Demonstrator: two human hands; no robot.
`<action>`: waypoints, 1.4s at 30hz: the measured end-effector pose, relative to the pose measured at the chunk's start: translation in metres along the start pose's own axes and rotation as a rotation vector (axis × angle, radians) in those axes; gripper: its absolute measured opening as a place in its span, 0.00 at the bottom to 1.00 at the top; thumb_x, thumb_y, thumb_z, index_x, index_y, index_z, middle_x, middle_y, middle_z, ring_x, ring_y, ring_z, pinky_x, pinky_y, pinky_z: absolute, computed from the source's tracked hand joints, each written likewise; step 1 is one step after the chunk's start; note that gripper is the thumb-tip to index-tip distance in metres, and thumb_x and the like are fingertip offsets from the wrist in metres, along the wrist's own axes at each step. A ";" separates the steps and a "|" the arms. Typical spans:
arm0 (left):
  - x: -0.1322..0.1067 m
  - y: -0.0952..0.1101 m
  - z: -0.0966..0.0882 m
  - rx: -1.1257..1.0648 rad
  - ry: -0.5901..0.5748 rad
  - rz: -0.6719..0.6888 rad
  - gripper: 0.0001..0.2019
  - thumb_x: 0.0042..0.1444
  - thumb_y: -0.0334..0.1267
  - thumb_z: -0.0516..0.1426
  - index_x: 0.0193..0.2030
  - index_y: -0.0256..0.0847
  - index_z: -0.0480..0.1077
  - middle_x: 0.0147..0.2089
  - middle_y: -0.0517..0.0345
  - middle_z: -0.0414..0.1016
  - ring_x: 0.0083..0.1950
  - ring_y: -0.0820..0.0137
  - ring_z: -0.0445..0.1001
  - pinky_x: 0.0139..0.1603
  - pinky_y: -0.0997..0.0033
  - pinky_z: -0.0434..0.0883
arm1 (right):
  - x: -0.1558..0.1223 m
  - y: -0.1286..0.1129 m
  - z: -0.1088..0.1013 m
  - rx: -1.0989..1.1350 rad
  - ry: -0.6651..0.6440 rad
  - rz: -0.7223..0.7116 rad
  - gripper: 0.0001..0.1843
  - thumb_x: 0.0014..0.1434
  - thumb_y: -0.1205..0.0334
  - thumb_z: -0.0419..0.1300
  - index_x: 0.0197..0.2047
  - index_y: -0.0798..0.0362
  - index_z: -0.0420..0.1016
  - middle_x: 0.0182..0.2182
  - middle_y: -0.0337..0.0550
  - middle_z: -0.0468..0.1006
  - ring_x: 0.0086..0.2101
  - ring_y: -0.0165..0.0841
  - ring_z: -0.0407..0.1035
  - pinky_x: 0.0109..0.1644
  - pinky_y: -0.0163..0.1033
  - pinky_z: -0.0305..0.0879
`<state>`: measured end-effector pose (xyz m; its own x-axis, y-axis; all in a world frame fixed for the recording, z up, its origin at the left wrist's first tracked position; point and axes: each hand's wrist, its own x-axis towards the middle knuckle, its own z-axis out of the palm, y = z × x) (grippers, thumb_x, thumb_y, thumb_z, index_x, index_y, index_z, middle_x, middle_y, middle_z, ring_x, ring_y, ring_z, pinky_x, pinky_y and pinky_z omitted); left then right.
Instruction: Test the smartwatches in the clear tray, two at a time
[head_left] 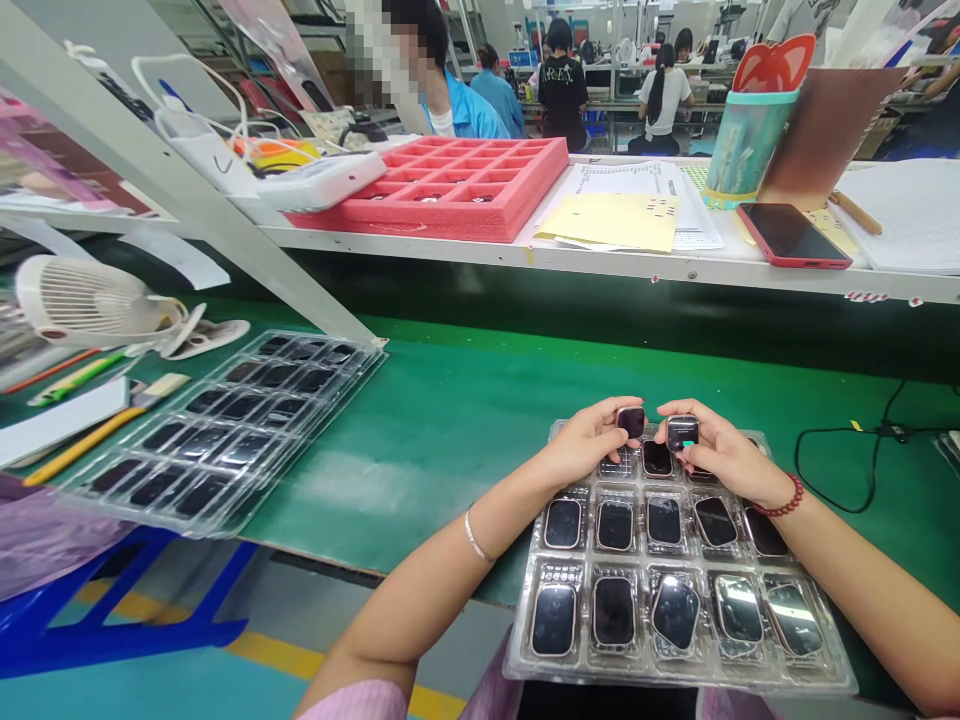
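Two pinching grips: left hand (585,445) on one smartwatch (631,421), right hand (724,450) on another smartwatch (682,432), long axes pointing forward.

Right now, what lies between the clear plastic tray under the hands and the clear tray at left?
Green work mat, crossed by the left forearm, in the head view.

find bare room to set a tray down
The widest bare patch is the green mat between the far-left blister tray and the front blister tray. A smaller one lies right of the front tray, beside the black cable. Crowded: both trays and the shelf with its pink foam tray.
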<state>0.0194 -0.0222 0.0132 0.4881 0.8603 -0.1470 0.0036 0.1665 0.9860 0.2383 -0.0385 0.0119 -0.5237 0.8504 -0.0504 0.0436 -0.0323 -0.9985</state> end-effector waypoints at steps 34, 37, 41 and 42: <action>0.000 0.001 0.000 -0.006 0.004 -0.004 0.23 0.54 0.31 0.54 0.58 0.39 0.64 0.48 0.48 0.73 0.43 0.67 0.75 0.32 0.74 0.68 | -0.001 -0.003 0.000 0.064 0.065 0.054 0.15 0.61 0.64 0.50 0.51 0.50 0.68 0.38 0.43 0.74 0.25 0.28 0.62 0.29 0.37 0.65; 0.000 0.000 0.000 0.000 0.003 -0.003 0.23 0.54 0.31 0.54 0.59 0.39 0.64 0.49 0.48 0.73 0.43 0.67 0.75 0.33 0.74 0.69 | -0.002 -0.001 -0.001 0.146 0.066 0.061 0.19 0.60 0.66 0.48 0.54 0.50 0.68 0.43 0.46 0.75 0.29 0.31 0.67 0.31 0.39 0.67; 0.001 -0.001 -0.001 -0.002 0.002 0.003 0.23 0.54 0.30 0.54 0.59 0.39 0.64 0.49 0.47 0.73 0.43 0.67 0.75 0.33 0.74 0.69 | -0.001 0.003 -0.002 0.208 0.067 0.050 0.21 0.61 0.65 0.50 0.58 0.50 0.66 0.49 0.48 0.74 0.33 0.32 0.70 0.34 0.39 0.69; 0.001 -0.001 -0.001 -0.004 0.004 0.002 0.23 0.55 0.31 0.54 0.59 0.39 0.64 0.49 0.47 0.73 0.44 0.67 0.75 0.33 0.74 0.69 | -0.001 0.003 -0.002 0.233 0.068 0.045 0.22 0.62 0.64 0.51 0.59 0.49 0.65 0.50 0.48 0.73 0.34 0.32 0.70 0.35 0.39 0.70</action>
<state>0.0191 -0.0212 0.0116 0.4846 0.8626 -0.1451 -0.0013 0.1665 0.9860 0.2410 -0.0382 0.0089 -0.4669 0.8785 -0.1015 -0.1358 -0.1846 -0.9734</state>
